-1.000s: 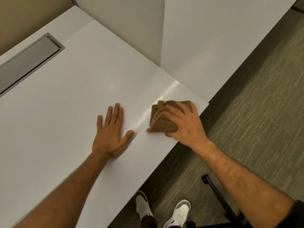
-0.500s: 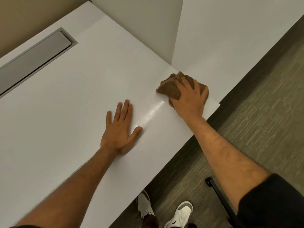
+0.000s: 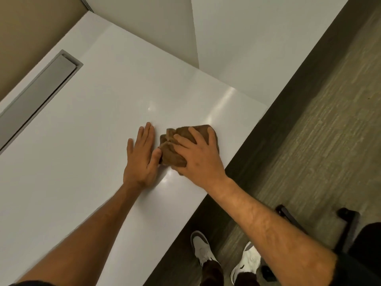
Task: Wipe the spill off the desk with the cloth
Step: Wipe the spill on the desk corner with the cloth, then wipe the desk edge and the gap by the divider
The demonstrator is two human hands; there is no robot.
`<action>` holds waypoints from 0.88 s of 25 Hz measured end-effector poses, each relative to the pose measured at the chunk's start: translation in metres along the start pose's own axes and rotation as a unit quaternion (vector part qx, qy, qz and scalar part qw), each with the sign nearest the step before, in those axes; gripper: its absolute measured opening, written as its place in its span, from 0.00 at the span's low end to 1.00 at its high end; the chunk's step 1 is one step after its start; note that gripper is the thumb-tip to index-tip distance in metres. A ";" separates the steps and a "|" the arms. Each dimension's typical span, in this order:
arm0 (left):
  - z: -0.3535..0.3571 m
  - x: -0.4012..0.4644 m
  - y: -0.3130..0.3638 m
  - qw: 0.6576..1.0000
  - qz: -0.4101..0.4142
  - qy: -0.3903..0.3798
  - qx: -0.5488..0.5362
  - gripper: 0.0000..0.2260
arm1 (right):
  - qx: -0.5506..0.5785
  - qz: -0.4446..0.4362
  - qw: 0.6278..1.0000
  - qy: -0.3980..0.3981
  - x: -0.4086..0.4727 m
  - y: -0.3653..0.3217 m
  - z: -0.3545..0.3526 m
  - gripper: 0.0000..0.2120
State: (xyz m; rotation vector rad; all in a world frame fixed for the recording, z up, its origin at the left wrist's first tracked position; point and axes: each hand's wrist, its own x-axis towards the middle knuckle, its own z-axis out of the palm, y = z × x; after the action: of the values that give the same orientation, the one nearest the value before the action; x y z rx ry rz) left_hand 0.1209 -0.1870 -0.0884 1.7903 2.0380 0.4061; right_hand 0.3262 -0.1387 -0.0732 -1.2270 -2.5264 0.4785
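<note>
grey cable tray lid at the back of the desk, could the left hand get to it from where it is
Probably yes. The left hand lies flat and free on the white desk, holding nothing, and only bare desktop shows between it and the long grey recessed cable tray lid. It would mean a forward stretch.

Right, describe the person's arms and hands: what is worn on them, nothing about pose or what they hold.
Both forearms are bare from wrist to near the elbow. The left hand and the right hand wear no gloves, and no rings, watch or bracelet show. A dark sleeve covers the right upper arm at the lower right corner. A sliver of dark sleeve edge shows on the left arm at the bottom edge.
</note>
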 end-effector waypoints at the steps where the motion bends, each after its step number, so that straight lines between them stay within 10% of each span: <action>1: 0.002 -0.001 0.000 1.000 0.003 0.002 0.000 0.39 | 0.002 0.009 1.000 -0.001 -0.014 -0.006 0.000 0.23; 10: 0.002 0.003 0.003 0.997 -0.024 -0.009 0.069 0.34 | 0.234 0.177 0.954 0.063 -0.128 -0.023 -0.018 0.26; 18: 0.003 -0.011 0.058 0.967 0.204 -0.110 0.101 0.32 | 0.607 0.478 0.596 0.218 -0.213 0.016 0.003 0.08; 22: 0.033 -0.003 0.099 0.953 0.228 -0.162 0.116 0.35 | 0.627 0.514 0.533 0.241 -0.190 0.021 0.027 0.18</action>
State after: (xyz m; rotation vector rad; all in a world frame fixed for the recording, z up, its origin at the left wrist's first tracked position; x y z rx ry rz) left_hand 0.2237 -0.1780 -0.0712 2.2993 1.4903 -0.0148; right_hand 0.4429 -0.2821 -0.1278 -1.5341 -0.2689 1.4973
